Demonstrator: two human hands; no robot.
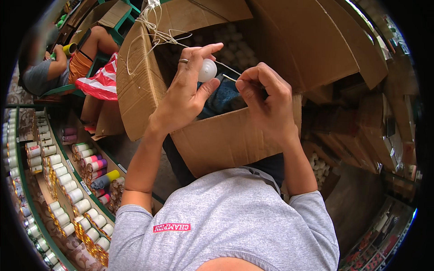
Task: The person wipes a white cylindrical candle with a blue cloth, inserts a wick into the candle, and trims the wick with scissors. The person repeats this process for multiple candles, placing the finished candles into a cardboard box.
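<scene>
My left hand (187, 92) holds a small white ball-shaped object (208, 70) between thumb and fingers, above an open cardboard box (226, 140). There is a ring on one finger. My right hand (264, 99) pinches the end of a thin white string (228, 67) that runs from the ball. More white string (153, 31) lies looped over the box's left flap. Inside the box I see many pale round pieces (235, 49) and some dark blue cloth (224, 97).
Shelves on the left carry rows of thread spools (68, 185), white, pink and yellow. A seated person (58, 63) works at the upper left beside a red and white plastic bag (101, 81). More cardboard boxes (361, 126) stand on the right.
</scene>
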